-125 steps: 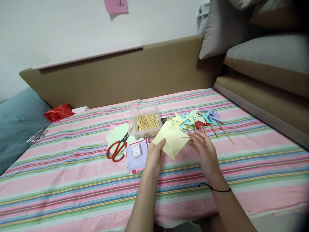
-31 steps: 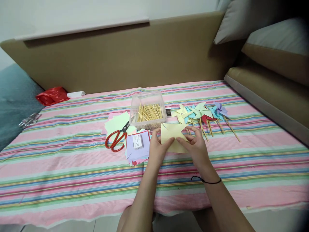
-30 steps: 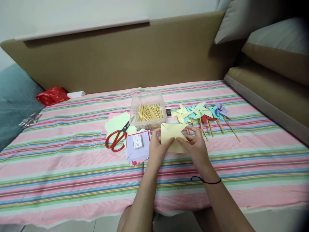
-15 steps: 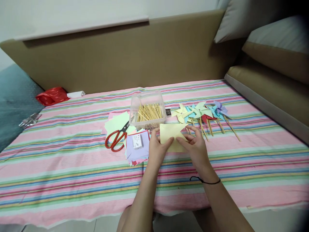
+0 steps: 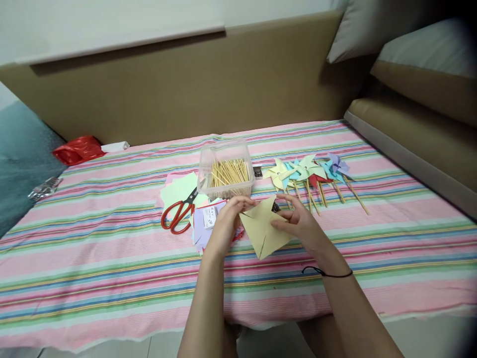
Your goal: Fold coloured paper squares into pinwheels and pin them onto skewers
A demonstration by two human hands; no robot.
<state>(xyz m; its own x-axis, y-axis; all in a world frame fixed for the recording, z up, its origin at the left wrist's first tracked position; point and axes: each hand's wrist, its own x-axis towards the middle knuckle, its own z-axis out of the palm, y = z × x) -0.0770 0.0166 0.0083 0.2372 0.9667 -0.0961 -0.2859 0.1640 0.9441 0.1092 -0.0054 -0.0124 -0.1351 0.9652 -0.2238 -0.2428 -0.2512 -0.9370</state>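
Observation:
A square of pale yellow paper, with slits running in from its corners, is held up in front of me, turned so one corner points down. My left hand grips its upper left side, its fingertips partly hidden behind the sheet. My right hand pinches the right side, thumb in front and fingers behind. A small dark patterned thing shows at the paper's upper edge by my right fingers; I cannot make out what it is. Left of my left hand lies a stack of coloured paper squares with a small white box on top.
Red-handled scissors rest on pale green sheets. Behind my hands stands a clear plastic box of wooden sticks. Finished paper pinwheels lie to the right, a small dark packet beside them. A red bag is far left.
The yellow paper has been opened from its folded shape and turned corner-down. My left hand has shifted left, over the edge of the paper stack.

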